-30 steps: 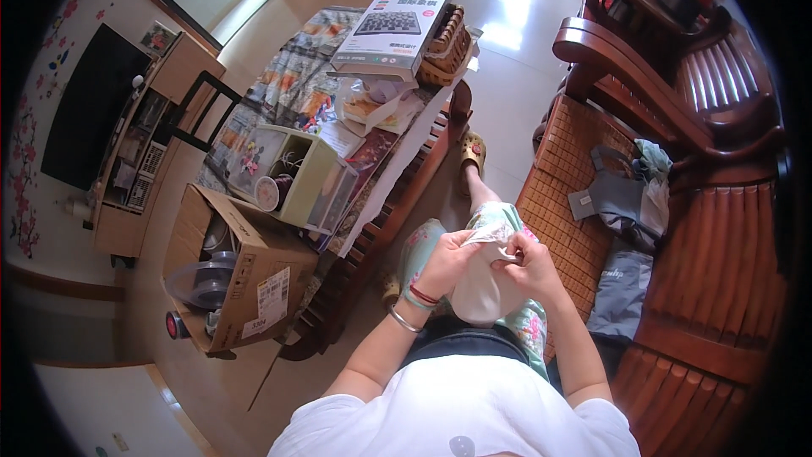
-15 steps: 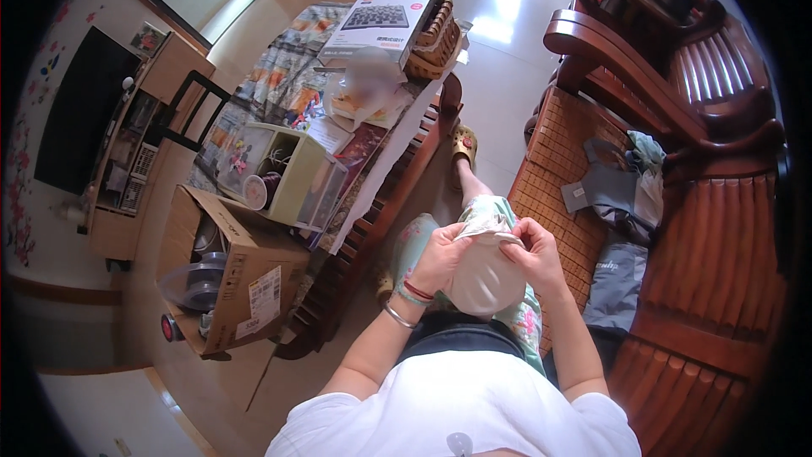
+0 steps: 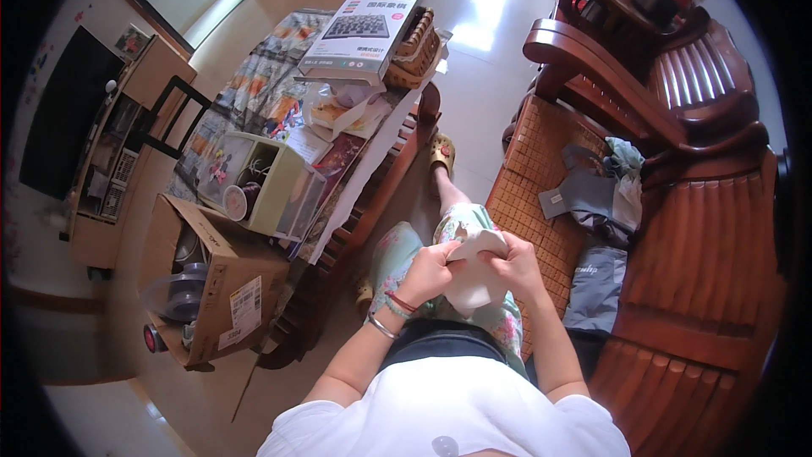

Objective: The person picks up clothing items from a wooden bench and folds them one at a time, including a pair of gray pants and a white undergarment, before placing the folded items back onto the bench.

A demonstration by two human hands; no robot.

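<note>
An open cardboard box stands left of a pale-green drawer case and a chess-set box. The left hand pinches the left edge of a white fabric piece, perhaps a pouch, above the floral-trousered lap; the right hand grips its upper right. Grey bags lie rightward.

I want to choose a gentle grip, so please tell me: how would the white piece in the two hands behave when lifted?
The white piece is probably floppy, since its upper part bends over between the left hand and the right hand. It is likely light, as the hands seem only to pinch it.
</note>
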